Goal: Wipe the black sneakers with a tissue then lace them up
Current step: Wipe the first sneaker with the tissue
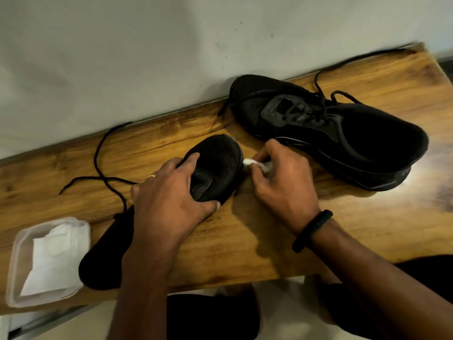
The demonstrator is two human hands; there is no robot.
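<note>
Two black sneakers lie on a wooden table [257, 241]. The near sneaker [218, 160] points its toe away from me, and my left hand [169, 200] grips it across the middle. Against the right side of its toe, my right hand [282, 177] pinches a small white tissue [248, 163]. Its loose black lace [103, 173] trails off to the left. The second sneaker [343, 136] rests at the back right, partly laced, with lace ends spread toward the wall.
A clear plastic container [14, 261] holding folded white tissues [51, 256] sits at the table's front left corner. A pale wall [147, 57] runs directly behind the table. My knees show below the front edge.
</note>
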